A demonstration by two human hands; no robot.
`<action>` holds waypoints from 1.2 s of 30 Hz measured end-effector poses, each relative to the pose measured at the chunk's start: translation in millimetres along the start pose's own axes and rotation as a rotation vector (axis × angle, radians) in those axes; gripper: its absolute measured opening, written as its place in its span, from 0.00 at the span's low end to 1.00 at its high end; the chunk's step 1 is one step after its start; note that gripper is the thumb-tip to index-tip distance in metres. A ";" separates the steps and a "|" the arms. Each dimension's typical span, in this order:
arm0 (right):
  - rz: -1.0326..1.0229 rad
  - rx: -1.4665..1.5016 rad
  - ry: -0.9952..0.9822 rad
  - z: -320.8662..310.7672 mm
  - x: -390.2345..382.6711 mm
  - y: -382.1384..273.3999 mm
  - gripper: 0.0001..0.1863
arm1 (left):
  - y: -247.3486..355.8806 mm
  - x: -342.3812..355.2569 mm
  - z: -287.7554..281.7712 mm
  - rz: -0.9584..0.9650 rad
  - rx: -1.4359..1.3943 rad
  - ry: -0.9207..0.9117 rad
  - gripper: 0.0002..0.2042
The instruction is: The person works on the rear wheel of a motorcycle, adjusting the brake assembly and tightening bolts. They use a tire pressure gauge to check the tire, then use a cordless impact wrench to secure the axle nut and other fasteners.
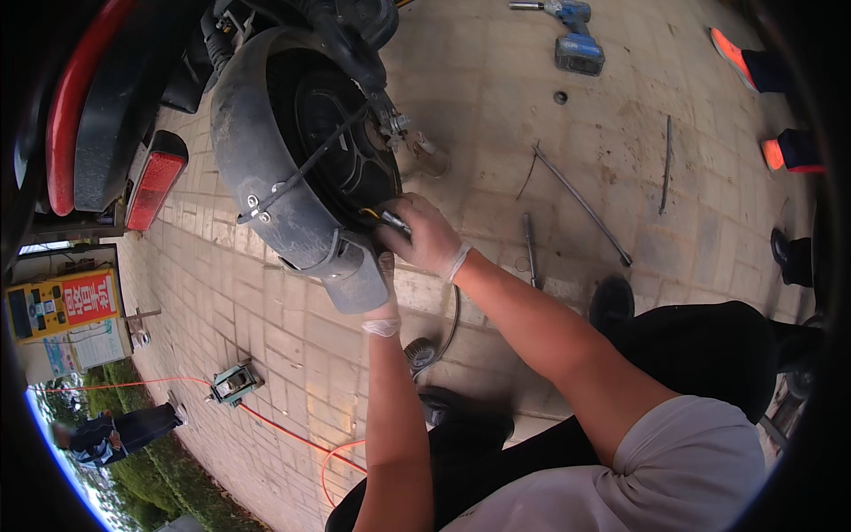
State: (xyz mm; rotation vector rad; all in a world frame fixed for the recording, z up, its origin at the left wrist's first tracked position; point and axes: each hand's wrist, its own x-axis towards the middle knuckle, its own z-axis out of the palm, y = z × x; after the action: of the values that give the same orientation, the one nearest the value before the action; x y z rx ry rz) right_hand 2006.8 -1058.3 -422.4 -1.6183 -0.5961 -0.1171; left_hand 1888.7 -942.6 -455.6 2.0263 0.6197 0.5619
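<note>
In front of me is the rear wheel (341, 124) of a scooter, under a dusty grey mudguard (257, 133) with a hanging flap (356, 282). My right hand (428, 238), in a thin clear glove, is closed around a short dark cylindrical piece with a silvery part (396, 222) at the wheel's lower rim. A bit of yellow (370, 213) shows just beyond it. My left hand (383, 306), gloved too, reaches up behind the flap beside the tyre. The flap covers most of its fingers, so their grip is hidden.
A blue cordless impact wrench (574, 37) lies far right on the paving. Several metal bars, including a long lug rod (585, 206), lie to the right. A round gauge (421, 352) with a black hose is near my feet. An orange hose (297, 436) runs to a small machine (235, 383). People stand nearby.
</note>
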 end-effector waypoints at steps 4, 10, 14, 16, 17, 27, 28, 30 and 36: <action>-0.123 -0.007 0.081 6.1 -1.3 5.2 0.14 | -0.3 16.9 -15.8 0.315 0.499 0.060 0.26; -0.098 0.015 0.138 18.6 3.3 -6.1 0.13 | -0.3 23.8 -20.4 0.233 0.409 0.080 0.23; 0.021 0.064 0.176 23.9 9.8 -18.6 0.07 | 6.8 26.6 -17.5 0.198 0.216 0.095 0.21; 0.149 0.110 0.180 24.4 13.8 -24.3 0.07 | 14.1 26.8 -15.6 0.240 0.247 0.146 0.19; 0.229 0.130 0.178 24.6 15.6 -27.1 0.08 | 18.8 27.0 -15.4 0.186 0.176 0.131 0.18; 0.219 0.015 0.236 31.2 25.8 -31.4 0.14 | 24.1 30.8 -34.1 0.277 0.455 -0.064 0.19; 0.162 -0.013 0.261 31.2 27.4 -28.9 0.16 | 12.8 27.4 -43.0 0.180 0.350 -0.153 0.20; 0.108 0.042 0.303 32.6 31.2 -24.1 0.24 | -10.9 8.1 -70.2 -0.171 0.042 -0.315 0.22; 0.077 0.127 0.271 41.7 24.8 -9.8 0.24 | -55.6 -102.2 -148.6 -0.646 0.894 -0.923 0.43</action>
State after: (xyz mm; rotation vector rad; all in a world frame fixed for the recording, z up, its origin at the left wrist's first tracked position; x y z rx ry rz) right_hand 2012.6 -1010.8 -409.7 -1.4697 -0.3260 -0.2329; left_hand 1708.8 -886.2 -447.6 2.3374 0.9393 -1.1701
